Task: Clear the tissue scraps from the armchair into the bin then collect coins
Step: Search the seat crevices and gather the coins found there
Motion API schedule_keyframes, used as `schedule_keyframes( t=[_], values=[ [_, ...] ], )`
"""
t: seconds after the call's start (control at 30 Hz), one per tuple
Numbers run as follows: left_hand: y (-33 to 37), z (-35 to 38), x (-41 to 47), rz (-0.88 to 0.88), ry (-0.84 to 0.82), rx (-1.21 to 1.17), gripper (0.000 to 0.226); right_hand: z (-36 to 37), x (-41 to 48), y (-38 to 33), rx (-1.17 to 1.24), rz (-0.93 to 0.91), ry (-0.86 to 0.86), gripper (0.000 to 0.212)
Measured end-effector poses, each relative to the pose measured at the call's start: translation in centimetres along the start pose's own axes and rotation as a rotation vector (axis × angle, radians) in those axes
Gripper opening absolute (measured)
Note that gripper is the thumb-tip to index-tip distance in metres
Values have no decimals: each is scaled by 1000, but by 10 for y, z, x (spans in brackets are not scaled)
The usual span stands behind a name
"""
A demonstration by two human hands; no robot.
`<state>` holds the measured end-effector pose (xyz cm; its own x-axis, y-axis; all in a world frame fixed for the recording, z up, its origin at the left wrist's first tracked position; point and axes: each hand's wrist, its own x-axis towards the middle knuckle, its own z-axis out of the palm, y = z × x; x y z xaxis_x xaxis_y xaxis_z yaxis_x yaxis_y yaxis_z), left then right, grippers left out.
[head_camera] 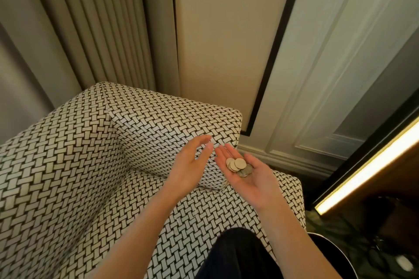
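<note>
The coins point(238, 165) lie in a small overlapping heap in the upturned palm of the right hand point(251, 179), held above the seat of the armchair point(79, 165). They rest flat, faces up. Several pale coins are fanned over one another nearer the finger bases, and a darker one or two sit toward the heel of the palm. The heap's long axis runs along the palm, from upper left to lower right in the head view. The right fingers point(223, 154) lie straight and close together, a little cupped, and point up-left toward the inner corner of the chair.

The left hand point(192, 163) hovers just to the left, palm turned toward the right hand and holding nothing. Its fingers point(204, 140) are relaxed and gently curved, and the thumb stands apart from them. Its fingertips sit just beside the right fingertips; whether they touch cannot be told.

The armchair is covered in a black-and-white basket-weave fabric. A dark trouser leg point(233, 256) presses against the seat's front edge. A dark curved rim at the lower right, beside the chair, is probably the bin point(335, 253), though it is mostly in shadow. Pleated curtains point(90, 18) hang behind the chair, a panelled wall point(317, 75) stands to their right, and a lit strip point(367, 170) glows at the far right.
</note>
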<state>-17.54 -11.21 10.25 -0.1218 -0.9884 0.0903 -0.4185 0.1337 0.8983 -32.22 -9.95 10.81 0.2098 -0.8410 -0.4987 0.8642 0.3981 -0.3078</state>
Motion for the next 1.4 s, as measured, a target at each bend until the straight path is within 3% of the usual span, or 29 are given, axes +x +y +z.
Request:
schedule_keyframes(
  t=[0.13, 0.27, 0.43, 0.53, 0.8, 1.07, 1.2, 1.4],
  values=[
    [-7, -4, 45, -130, 30, -161, 54, 19, 36, -17, 74, -43, -7, 49],
    [-8, -7, 95, -182, 65, -235, 53, 41, 78, -28, 129, -80, -66, 54],
    [-14, 0, 136, -162, 3, -172, 55, 64, 127, -36, 92, -208, -112, 60],
    [-21, 1, 149, -196, 63, -209, 56, 73, 154, -40, 20, -252, -122, 66],
    [-29, 15, 159, -76, 38, 43, 52, 74, 181, -35, -334, -384, -108, 75],
    [-25, 10, 158, -68, -31, 24, 54, 74, 185, -20, -884, -614, -19, 75],
    [-27, 6, 159, -104, -55, -9, 43, 77, 184, -11, -1120, -706, 38, 69],
    [-23, -6, 156, -84, -154, -15, 49, 79, 189, -12, -1356, -666, -2, 66]
  ],
)
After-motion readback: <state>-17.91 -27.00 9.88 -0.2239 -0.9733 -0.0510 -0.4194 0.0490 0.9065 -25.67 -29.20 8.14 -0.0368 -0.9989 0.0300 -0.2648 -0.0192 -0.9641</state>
